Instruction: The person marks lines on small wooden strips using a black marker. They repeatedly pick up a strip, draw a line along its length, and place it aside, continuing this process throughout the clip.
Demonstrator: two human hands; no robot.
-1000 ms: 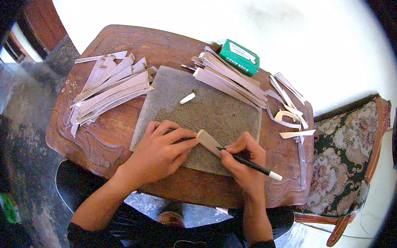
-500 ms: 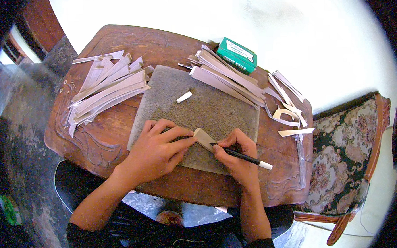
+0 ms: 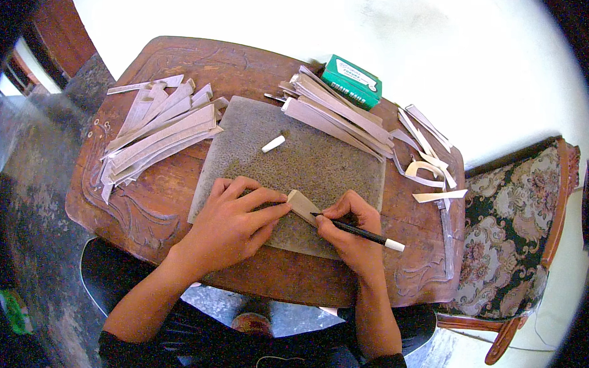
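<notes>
My right hand (image 3: 356,236) is closed round a black marker pen (image 3: 364,233) with a white end. The pen's tip touches a short greyish-beige strip (image 3: 302,205), perhaps leather or board; I cannot tell which. The fingertips of my left hand (image 3: 234,221) grip the strip's left side, bent and close together. The strip is over the near part of a speckled grey slab (image 3: 244,132). A white pen cap (image 3: 273,143) lies on the slab, beyond my hands.
The slab rests on a carved brown wooden table (image 3: 251,274). Piles of similar strips lie left (image 3: 168,136) and far (image 3: 337,113). A green box (image 3: 353,81) stands at the back. Pale offcuts (image 3: 433,167) and a knife-like tool (image 3: 446,237) lie right, near a floral chair (image 3: 509,233).
</notes>
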